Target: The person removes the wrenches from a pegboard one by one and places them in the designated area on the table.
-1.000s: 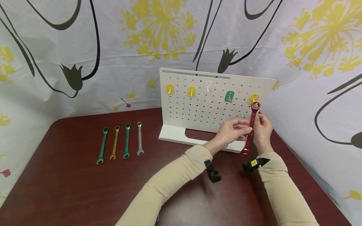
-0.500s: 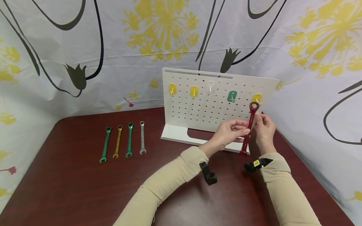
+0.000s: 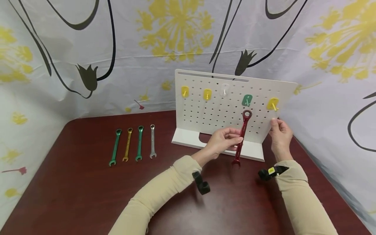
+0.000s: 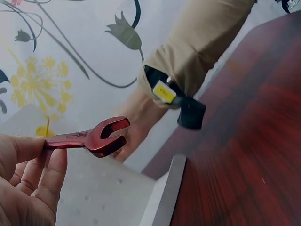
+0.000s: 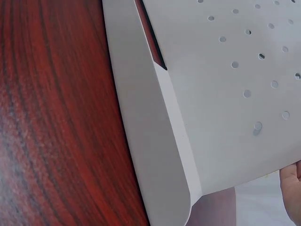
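My left hand (image 3: 221, 142) pinches a red combination wrench (image 3: 242, 133) between thumb and fingers, its ring end up and in front of the white pegboard (image 3: 181, 124). In the left wrist view, the open end of this wrench (image 4: 101, 141) points away from the fingers. My right hand (image 3: 281, 138) grips the right side edge of the pegboard, thumb at the front, other fingers partly hidden. Only a bit of that hand (image 5: 291, 190) shows at the board's edge in the right wrist view. Above the wrench sit a green hook (image 3: 247, 100) and, farther right, a yellow hook (image 3: 273, 104).
Two more yellow hooks and a clear hook (image 3: 225, 89) are on the board. On the dark red table (image 3: 88, 189) at left lie a green wrench (image 3: 115, 148), a gold wrench (image 3: 127, 145), another green one and a silver wrench (image 3: 152, 142). A patterned cloth hangs behind.
My left hand has carried the red wrench leftward, from in front of the rightmost yellow hook to below the green hook. My right hand stays at the board's right edge. The head view has shifted slightly.
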A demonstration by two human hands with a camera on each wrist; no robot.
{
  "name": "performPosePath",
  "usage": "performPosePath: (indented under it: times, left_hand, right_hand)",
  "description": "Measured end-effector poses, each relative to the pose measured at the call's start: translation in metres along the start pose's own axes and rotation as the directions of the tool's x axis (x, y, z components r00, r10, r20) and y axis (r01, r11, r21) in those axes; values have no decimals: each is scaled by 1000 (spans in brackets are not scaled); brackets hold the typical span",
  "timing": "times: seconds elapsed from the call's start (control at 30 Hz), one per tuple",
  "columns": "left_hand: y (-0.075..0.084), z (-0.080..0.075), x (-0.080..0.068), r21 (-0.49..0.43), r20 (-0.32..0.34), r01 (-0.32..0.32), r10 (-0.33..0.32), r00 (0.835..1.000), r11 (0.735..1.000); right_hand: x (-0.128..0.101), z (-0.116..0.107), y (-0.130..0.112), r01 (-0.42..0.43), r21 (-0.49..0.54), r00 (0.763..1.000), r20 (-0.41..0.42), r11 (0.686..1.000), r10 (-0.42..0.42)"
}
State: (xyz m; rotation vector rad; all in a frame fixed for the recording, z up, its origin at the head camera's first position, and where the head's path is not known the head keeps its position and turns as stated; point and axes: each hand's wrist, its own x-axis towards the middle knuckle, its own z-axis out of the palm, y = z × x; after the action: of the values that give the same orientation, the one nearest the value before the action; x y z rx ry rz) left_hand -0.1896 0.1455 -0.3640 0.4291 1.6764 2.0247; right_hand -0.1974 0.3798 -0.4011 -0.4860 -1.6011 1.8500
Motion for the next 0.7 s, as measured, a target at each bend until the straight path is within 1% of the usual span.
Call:
performPosePath:
  times: [0.1, 0.23, 0.33, 0.47, 0.57, 0.7]
  left_hand:
    - [0, -14, -6, 17, -28, 4, -3, 1000, 1000]
    - [0, -34, -13, 42, -64, -9, 12, 998, 999]
    - [-1, -49, -19, 50, -82, -28, 32, 996, 998]
    - [-2, -73, -28, 39, -114, -36, 40, 993, 999]
    - [-2, -93, -34, 30, -163, -22, 27, 986, 999]
    - [0, -120, -44, 40, -249, 7, 3, 968, 999]
  right_hand:
    - [0, 0, 1, 2, 20, 1000, 5, 1000, -3]
    - [1, 0, 1, -13, 41, 1000, 5, 999, 13]
    - [1, -1, 0, -27, 43, 1000, -2, 999, 27]
    - [2, -1, 0, -36, 59, 999, -11, 998, 37]
    - [2, 0, 0, -32, 73, 999, -14, 997, 33]
    - [3, 2, 1, -32, 84, 999, -15, 996, 34]
